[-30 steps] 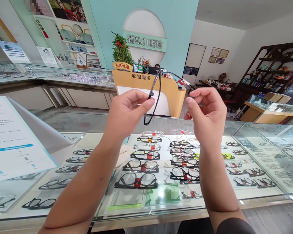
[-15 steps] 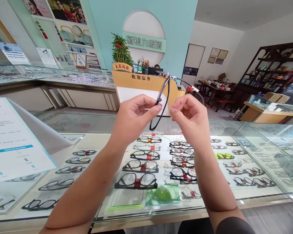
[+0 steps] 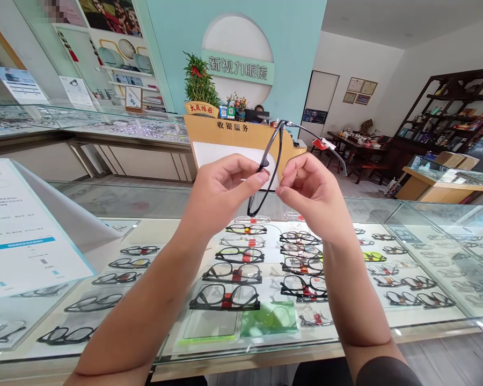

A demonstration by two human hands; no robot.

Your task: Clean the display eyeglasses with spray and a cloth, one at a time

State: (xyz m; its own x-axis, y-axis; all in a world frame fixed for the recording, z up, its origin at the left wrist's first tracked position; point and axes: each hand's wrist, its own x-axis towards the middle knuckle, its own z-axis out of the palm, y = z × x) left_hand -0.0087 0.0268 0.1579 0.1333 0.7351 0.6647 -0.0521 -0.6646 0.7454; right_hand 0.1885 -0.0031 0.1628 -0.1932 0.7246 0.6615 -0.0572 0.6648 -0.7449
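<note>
1. A dark pair of glasses point(image 3: 270, 166) is held edge-on at the centre of the frame, above the glass worktop point(image 3: 426, 321).
2. The front rim is pinched by the left hand point(image 3: 221, 190) and the right hand point(image 3: 312, 195).
3. One temple with a red tag point(image 3: 321, 143) is extended toward the upper right.
4. Rows of display frames point(image 3: 241, 273) are seen under the glass, low in the frame.

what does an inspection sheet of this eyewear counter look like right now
surface: glass display counter, paper sign lying on its left part
job's things: dark eyeglass frame held above the counter, edge-on, one temple pointing away to the right
clutter: rows of tagged display glasses under the glass
grippers: left hand and right hand both pinch the frame
cables: nothing seen
surroundings: cashier desk, potted plant, dark wooden shelves
</note>
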